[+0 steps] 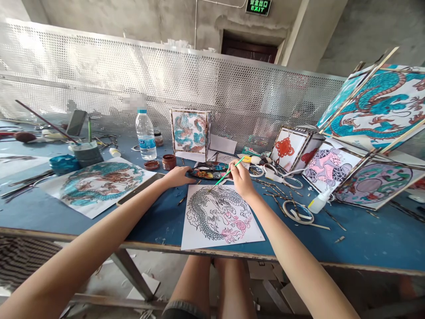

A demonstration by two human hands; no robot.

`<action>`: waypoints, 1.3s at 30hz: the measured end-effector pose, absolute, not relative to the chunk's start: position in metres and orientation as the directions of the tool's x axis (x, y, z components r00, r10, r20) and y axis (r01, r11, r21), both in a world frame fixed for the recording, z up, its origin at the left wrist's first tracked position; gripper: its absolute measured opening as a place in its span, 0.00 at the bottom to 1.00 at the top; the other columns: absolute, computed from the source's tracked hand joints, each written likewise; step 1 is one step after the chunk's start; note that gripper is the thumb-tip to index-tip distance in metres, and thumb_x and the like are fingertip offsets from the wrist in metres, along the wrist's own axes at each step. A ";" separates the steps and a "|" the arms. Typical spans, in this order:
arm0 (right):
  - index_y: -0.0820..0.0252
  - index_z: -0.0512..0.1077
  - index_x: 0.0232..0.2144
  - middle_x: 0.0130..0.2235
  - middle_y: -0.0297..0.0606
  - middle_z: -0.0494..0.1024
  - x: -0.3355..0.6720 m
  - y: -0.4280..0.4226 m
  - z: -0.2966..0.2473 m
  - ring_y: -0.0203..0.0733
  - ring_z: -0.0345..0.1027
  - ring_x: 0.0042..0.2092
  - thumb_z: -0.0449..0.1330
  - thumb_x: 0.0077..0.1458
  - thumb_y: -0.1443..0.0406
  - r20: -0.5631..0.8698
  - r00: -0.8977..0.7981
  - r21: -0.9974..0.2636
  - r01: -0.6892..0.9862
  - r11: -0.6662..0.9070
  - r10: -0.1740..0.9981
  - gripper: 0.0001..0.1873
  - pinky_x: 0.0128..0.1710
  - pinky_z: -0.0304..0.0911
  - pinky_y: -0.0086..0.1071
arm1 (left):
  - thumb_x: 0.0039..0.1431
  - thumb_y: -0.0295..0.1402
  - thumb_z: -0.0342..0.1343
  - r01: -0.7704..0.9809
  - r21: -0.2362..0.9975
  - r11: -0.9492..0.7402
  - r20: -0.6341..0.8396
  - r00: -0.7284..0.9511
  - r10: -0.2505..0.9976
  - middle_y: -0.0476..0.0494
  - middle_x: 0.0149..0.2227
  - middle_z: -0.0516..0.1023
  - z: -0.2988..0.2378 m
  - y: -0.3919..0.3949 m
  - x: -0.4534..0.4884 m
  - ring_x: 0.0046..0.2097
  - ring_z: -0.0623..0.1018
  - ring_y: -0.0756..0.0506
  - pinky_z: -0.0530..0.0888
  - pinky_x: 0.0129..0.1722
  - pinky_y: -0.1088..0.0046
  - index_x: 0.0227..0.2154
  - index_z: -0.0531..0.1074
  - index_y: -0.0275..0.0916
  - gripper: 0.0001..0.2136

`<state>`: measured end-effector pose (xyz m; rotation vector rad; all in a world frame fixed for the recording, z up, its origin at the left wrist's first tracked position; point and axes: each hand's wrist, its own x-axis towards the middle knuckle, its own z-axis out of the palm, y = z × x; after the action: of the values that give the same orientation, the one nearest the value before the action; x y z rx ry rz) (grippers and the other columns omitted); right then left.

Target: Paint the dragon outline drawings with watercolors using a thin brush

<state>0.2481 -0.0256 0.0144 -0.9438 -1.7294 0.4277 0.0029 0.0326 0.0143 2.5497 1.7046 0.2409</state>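
Observation:
A slim green paintbrush (229,171) is pinched in my right hand (241,179), its tip down at the top of a sheet with a line-drawn dragon (217,212). Part of that dragon is coloured pink, and its body looks greyish green. My left hand (178,176) rests on the blue table, thumb and fingers apart at the left end of a dark, paint-smeared palette (209,171). Its fingertips are partly hard to make out. Just behind this hand stands an open jar of brown paint (169,162), with its lid (152,165) alongside.
Left lie a painted dragon sheet (102,181), a blue paint jar (64,164) and a brush-water cup (86,153). A water bottle (146,135) and a small lantern (190,133) stand behind. Right are tape rolls (298,212), a glue bottle (320,201), twigs and painted lanterns (375,106).

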 end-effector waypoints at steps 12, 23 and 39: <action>0.56 0.59 0.30 0.25 0.33 0.67 0.244 -0.027 0.014 0.37 0.64 0.27 0.44 0.59 0.57 0.599 -0.170 -0.717 0.323 0.618 0.783 0.11 0.29 0.60 0.31 | 0.42 0.56 0.51 0.902 0.099 -0.420 0.090 0.412 0.907 0.38 0.47 0.73 0.015 0.031 0.003 0.48 0.70 0.36 0.67 0.45 0.68 0.48 0.66 0.36 0.34; 0.57 0.58 0.27 0.23 0.31 0.63 0.249 -0.030 0.020 0.35 0.60 0.25 0.43 0.60 0.59 0.676 -0.093 -0.660 0.365 0.657 0.731 0.12 0.27 0.57 0.29 | 0.42 0.56 0.50 0.899 0.106 -0.424 0.086 0.417 0.905 0.36 0.48 0.72 0.014 0.031 0.003 0.49 0.70 0.35 0.66 0.46 0.66 0.48 0.66 0.34 0.35; 0.57 0.58 0.27 0.23 0.30 0.62 0.250 -0.030 0.020 0.34 0.59 0.24 0.44 0.60 0.60 0.699 -0.088 -0.647 0.344 0.680 0.709 0.12 0.26 0.55 0.29 | 0.42 0.58 0.48 0.899 0.100 -0.426 0.063 0.421 0.905 0.36 0.50 0.70 0.014 0.032 0.003 0.50 0.68 0.35 0.65 0.48 0.66 0.49 0.65 0.33 0.37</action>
<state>0.2496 -0.0296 0.0198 -0.8599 -1.6909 0.3777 0.0028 0.0317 0.0140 2.6054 1.6551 0.1655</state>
